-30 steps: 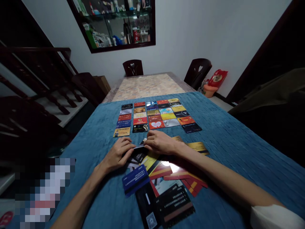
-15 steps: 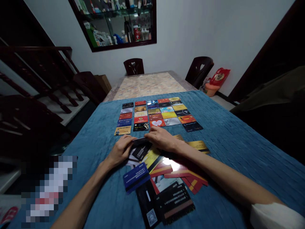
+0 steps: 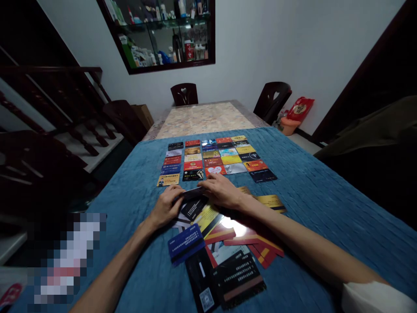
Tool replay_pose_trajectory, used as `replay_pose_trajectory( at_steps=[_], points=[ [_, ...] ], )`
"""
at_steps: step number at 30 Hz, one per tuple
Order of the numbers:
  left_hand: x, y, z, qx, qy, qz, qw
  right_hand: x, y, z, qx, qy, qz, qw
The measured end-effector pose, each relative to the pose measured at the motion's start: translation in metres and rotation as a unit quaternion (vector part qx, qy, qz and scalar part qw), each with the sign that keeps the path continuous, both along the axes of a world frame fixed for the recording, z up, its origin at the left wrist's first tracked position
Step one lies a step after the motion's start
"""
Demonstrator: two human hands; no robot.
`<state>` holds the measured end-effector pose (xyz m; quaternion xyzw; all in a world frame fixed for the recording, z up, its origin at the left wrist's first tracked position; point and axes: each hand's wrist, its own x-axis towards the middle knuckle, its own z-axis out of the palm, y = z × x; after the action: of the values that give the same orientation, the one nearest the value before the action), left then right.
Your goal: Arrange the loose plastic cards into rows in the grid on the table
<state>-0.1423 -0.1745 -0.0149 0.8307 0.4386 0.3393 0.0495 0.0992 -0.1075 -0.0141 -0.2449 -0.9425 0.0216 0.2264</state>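
Observation:
A dark card (image 3: pixel 192 191), seen nearly edge-on, is held up between my two hands; its face and exact thickness I cannot make out. My left hand (image 3: pixel 167 204) pinches its left end, and my right hand (image 3: pixel 223 190) pinches the right end. Under and in front of them lies a loose pile of cards: a black card (image 3: pixel 193 209), a yellow card (image 3: pixel 208 217), a blue card (image 3: pixel 186 244) and a large black card (image 3: pixel 239 278). Beyond my hands are rows of face-up cards, among them a heart card (image 3: pixel 214 171) and a navy card (image 3: pixel 263 175).
A blue cloth (image 3: pixel 325 208) covers the near part of the table, with a patterned tabletop (image 3: pixel 202 116) past it. Gold cards (image 3: pixel 272 203) lie right of my right wrist. Dark chairs (image 3: pixel 273 101) stand around, and a stair railing (image 3: pixel 65 108) is at left.
My hands keep the same grip on the dark card, which is tilted slightly differently. The whole view has shifted a little downward; the laid-out cards and the pile look unchanged.

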Motion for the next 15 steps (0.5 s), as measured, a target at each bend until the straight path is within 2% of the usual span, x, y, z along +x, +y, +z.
replay_pose_trajectory(
  at_steps=[8, 15],
  points=[
    [0.010, -0.003, -0.001, -0.019, -0.053, 0.016, 0.998, 0.002, 0.002, 0.004, -0.061, 0.066, 0.004, 0.996],
    [0.019, -0.004, 0.000, -0.024, -0.059, 0.001, 0.998, 0.001, -0.002, 0.015, -0.125, 0.238, 0.031, 0.963]
  ],
)
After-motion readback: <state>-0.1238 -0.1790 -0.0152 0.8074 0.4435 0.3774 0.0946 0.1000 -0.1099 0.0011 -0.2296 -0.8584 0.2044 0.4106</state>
